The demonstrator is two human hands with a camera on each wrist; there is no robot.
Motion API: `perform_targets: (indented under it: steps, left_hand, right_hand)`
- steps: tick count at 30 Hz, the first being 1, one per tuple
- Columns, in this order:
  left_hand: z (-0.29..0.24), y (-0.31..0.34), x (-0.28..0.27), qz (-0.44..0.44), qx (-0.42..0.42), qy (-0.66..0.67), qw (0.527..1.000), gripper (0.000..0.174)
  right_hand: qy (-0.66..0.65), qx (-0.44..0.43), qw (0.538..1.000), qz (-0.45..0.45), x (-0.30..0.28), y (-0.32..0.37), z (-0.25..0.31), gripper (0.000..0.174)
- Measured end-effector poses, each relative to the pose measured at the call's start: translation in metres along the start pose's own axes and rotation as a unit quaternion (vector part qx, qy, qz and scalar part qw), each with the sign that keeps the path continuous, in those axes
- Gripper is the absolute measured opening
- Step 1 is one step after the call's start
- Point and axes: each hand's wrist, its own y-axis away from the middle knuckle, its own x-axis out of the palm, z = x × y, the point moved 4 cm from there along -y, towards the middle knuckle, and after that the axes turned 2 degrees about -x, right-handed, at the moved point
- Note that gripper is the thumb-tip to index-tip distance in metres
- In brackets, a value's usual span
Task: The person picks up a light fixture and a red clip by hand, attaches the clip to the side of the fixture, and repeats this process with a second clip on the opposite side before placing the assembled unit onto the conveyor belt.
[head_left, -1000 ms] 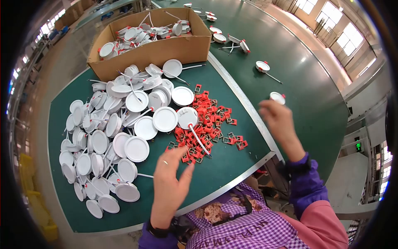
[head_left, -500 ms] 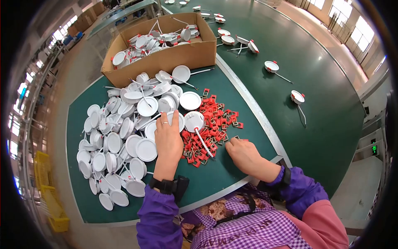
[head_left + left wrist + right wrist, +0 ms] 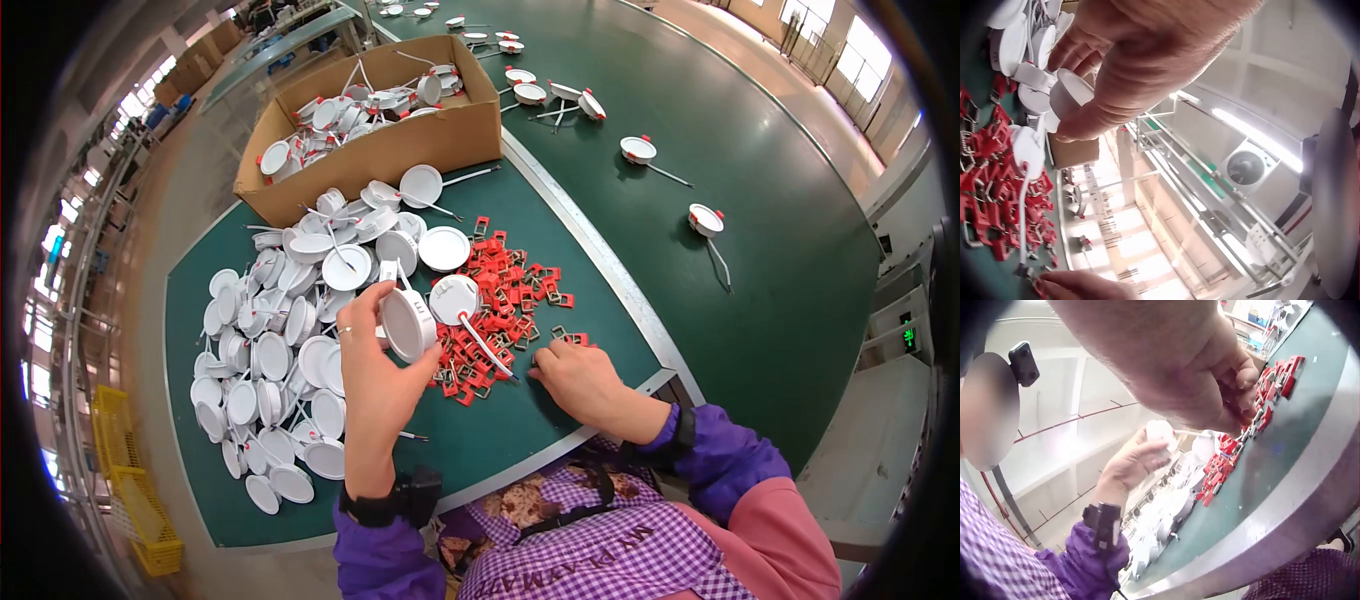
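Note:
My left hand [image 3: 375, 395] holds a round white downlight [image 3: 408, 326] by its rim, thumb on one side and fingers on the other, tilted above the table. At the near right edge of a heap of red spring clips [image 3: 505, 285], my right hand [image 3: 590, 385] has its fingertips down at the table. Its fingers curl in and pinch a red clip [image 3: 1246, 419], partly hidden by them in the right wrist view. Between the hands, another downlight [image 3: 455, 298] lies back up on the clips, its white cable trailing towards me. A large pile of downlights [image 3: 272, 352] covers the table's left side.
An open cardboard box [image 3: 385, 160] with several clip-fitted downlights stands behind the pile. Beyond a raised metal edge [image 3: 590, 255] on the right runs a green belt surface [image 3: 760, 150], carrying spaced downlights with red clips. Yellow crates [image 3: 150, 520] stand on the floor at left.
My right hand has come back from the belt, where a clip-fitted downlight now sits, to the clips. My left hand reached into the pile, took a downlight and lifted it towards me.

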Motion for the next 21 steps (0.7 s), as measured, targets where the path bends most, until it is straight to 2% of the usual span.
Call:
perform_targets:
  steps: [2, 3, 4, 6, 7, 9, 10, 12, 13, 16, 18, 19, 21]
  left_hand:
    - [-0.009, 0.008, -0.011, -0.005, -0.033, 0.112, 0.993, 0.07]
    - [-0.012, 0.012, -0.015, -0.008, -0.033, 0.108, 0.994, 0.07]
    - [-0.014, 0.017, -0.021, -0.039, -0.029, 0.2, 0.979, 0.074]
    - [-0.019, 0.028, -0.035, -0.089, -0.034, 0.368, 0.925, 0.081]
    - [-0.02, 0.031, -0.04, -0.125, -0.024, 0.407, 0.904, 0.077]
    - [-0.002, 0.04, -0.043, -0.096, -0.047, 0.549, 0.829, 0.072]
    - [0.001, 0.044, -0.043, -0.102, -0.046, 0.546, 0.83, 0.072]
    - [0.005, 0.051, -0.026, -0.028, -0.13, 0.691, 0.711, 0.065]
    - [0.008, 0.055, -0.017, 0.002, -0.154, 0.713, 0.684, 0.058]
    - [0.022, 0.072, 0.009, 0.024, -0.207, 0.677, 0.706, 0.05]
    - [0.026, 0.084, 0.021, 0.017, -0.281, 0.586, 0.76, 0.044]
    - [0.026, 0.085, 0.023, 0.018, -0.284, 0.587, 0.758, 0.044]
    - [0.024, 0.089, 0.027, 0.041, -0.283, 0.562, 0.776, 0.041]
  right_hand:
    - [0.011, 0.005, 1.0, 0.02, 0.008, -0.002, 0.0, 0.008]
    - [0.025, 0.01, 0.999, 0.04, 0.011, -0.004, 0.001, 0.009]
    - [0.022, 0.006, 0.999, 0.039, 0.011, -0.004, 0.003, 0.009]
    - [0.028, -0.008, 0.995, 0.097, 0.012, -0.001, 0.008, 0.014]
    - [0.024, -0.013, 0.995, 0.097, 0.012, 0.001, 0.011, 0.014]
    - [0.007, -0.047, 0.996, 0.071, 0.01, 0.005, 0.017, 0.014]
    - [0.006, -0.054, 0.996, 0.072, 0.011, 0.006, 0.018, 0.014]
    - [0.024, -0.063, 0.996, 0.057, 0.012, 0.008, 0.02, 0.015]
    - [0.023, -0.065, 0.996, 0.057, 0.011, 0.007, 0.021, 0.015]
    - [0.043, -0.066, 0.993, 0.091, 0.008, 0.009, 0.025, 0.014]
    - [-0.067, -0.054, 0.996, 0.027, 0.001, 0.01, 0.021, 0.011]
    - [-0.066, -0.052, 0.996, 0.03, -0.002, 0.009, 0.017, 0.011]
    - [-0.096, 0.046, 0.994, -0.014, -0.009, 0.003, -0.002, 0.011]
